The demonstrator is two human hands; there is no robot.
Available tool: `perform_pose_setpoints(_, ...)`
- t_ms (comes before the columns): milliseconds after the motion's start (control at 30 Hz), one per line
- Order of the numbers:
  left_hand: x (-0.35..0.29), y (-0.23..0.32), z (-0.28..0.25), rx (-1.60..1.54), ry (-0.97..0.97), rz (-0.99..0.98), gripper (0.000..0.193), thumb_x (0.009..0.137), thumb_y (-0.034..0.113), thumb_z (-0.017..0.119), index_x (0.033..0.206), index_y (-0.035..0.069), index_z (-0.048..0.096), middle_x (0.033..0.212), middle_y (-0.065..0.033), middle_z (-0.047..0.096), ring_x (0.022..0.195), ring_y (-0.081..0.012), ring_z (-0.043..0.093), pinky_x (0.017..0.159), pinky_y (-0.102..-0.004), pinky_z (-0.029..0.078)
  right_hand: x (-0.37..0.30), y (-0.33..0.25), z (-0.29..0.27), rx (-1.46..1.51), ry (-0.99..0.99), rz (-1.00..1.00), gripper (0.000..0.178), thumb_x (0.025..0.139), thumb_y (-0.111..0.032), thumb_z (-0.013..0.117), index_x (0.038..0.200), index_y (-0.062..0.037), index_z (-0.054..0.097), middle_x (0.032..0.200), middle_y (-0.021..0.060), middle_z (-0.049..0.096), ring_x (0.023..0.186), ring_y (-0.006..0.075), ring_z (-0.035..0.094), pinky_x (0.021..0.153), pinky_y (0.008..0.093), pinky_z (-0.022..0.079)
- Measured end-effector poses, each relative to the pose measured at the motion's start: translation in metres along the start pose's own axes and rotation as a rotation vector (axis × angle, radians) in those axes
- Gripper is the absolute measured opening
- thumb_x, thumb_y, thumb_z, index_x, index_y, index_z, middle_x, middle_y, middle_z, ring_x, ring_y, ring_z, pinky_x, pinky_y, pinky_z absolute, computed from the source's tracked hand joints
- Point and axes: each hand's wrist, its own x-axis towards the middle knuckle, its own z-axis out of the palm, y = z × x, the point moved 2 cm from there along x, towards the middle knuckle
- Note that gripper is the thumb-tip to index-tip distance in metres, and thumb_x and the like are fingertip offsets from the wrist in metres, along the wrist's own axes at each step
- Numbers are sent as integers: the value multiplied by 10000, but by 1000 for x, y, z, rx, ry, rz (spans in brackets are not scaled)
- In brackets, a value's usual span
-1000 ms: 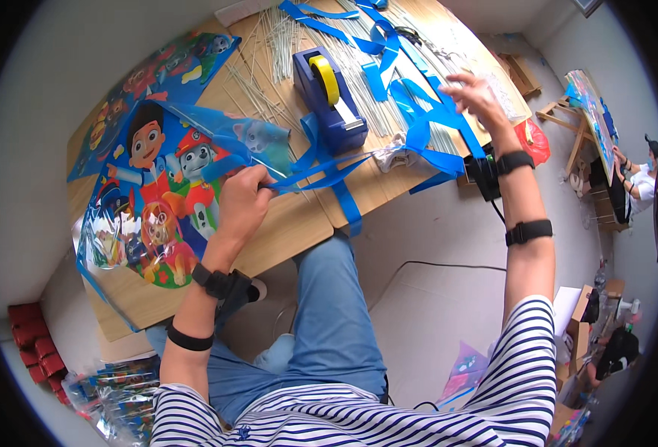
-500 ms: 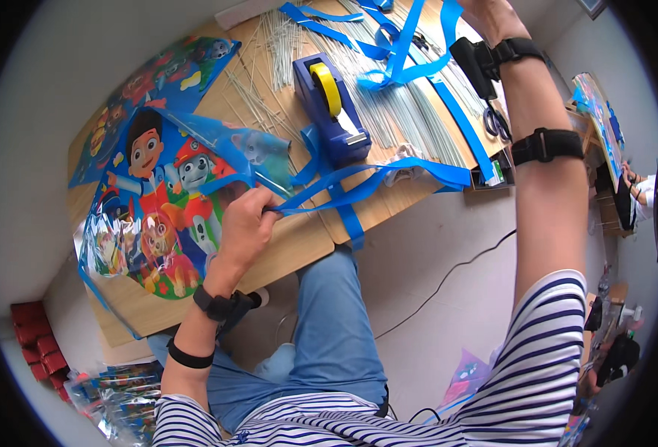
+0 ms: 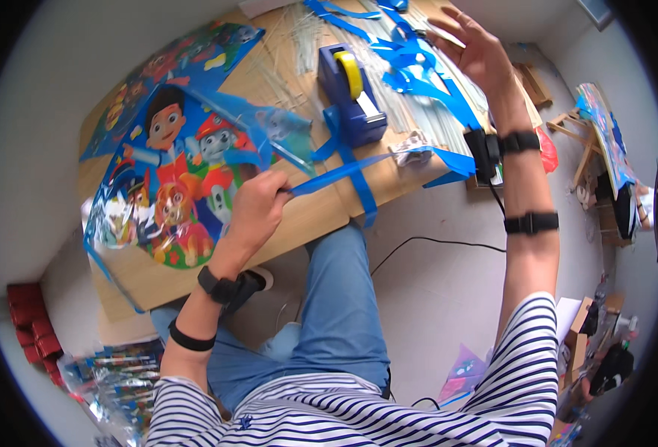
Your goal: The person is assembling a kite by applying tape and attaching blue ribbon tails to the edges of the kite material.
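Note:
My left hand [image 3: 257, 211] is closed on the end of a blue ribbon [image 3: 338, 174] at the table's front edge. From there the ribbon runs right across the tabletop. Beside this hand lies a glossy kite [image 3: 172, 175] printed with cartoon figures, a loose blue strip across it. Up at the far right my right hand [image 3: 474, 56] is raised with its fingers apart, holding nothing that I can see. Under and left of it, tangled blue ribbons [image 3: 411, 59] lie over thin pale rods [image 3: 396, 100]. A blue tape dispenser [image 3: 353, 97] with a yellow core stands between my hands.
The wooden table [image 3: 307, 237] fills the upper middle. A crumpled whitish bundle [image 3: 412, 149] sits near its right edge. Black cable [image 3: 433, 240] crosses the floor. Plastic-wrapped printed packs [image 3: 116, 380] are piled at lower left, by red boxes [image 3: 31, 320]. Another person [image 3: 634, 208] is at far right.
My right hand has come down into fuller view, its fingers spread. The raised ribbon loops now lie lower over the rods. The ribbon from my left hand looks straighter, and the whole view has shifted.

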Motion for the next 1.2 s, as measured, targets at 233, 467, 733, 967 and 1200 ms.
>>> perform_pose_setpoints(233, -20, 29, -30, -38, 16, 28, 60, 840, 16, 641, 872, -27, 615, 751, -150, 596, 628, -289, 575, 574, -343, 440, -98, 136, 129, -1202, -497, -30, 361, 816, -179, 737, 1111, 21, 685, 1022, 94, 703, 915, 116, 631, 776, 264, 496)
perform_pose_setpoints(467, -60, 9, -87, -171, 101, -154, 68, 924, 41, 610, 934, -15, 647, 659, -45, 601, 493, -83, 563, 461, -254, 421, -132, 160, 175, -970, -350, 288, 190, 785, -135, 742, 771, 15, 627, 633, -44, 467, 618, 44, 415, 531, 266, 322)
perform_pose_setpoints(733, -101, -51, -145, -349, 258, -332, 100, 931, 29, 593, 954, -16, 679, 717, -23, 640, 477, -69, 577, 426, -214, 441, -150, 156, 209, -995, -238, 316, 242, 767, -204, 763, 697, -20, 622, 592, -40, 476, 563, 47, 420, 497, 249, 295)
perform_pose_setpoints(967, -114, -85, -177, -382, 222, -392, 56, 927, 49, 579, 921, 6, 614, 721, -27, 605, 450, -79, 560, 409, -216, 430, -162, 174, 213, -976, -158, 417, 257, 751, -232, 783, 706, -31, 629, 583, -53, 464, 534, 31, 408, 461, 232, 271)
perform_pose_setpoints(1200, -104, -125, -193, -139, 205, -158, 77, 901, 63, 624, 848, 9, 636, 726, -18, 593, 463, -64, 505, 421, -214, 388, -170, 192, 208, -898, -92, 503, 274, 772, -261, 784, 709, -42, 632, 578, -44, 478, 520, 39, 417, 450, 229, 285)
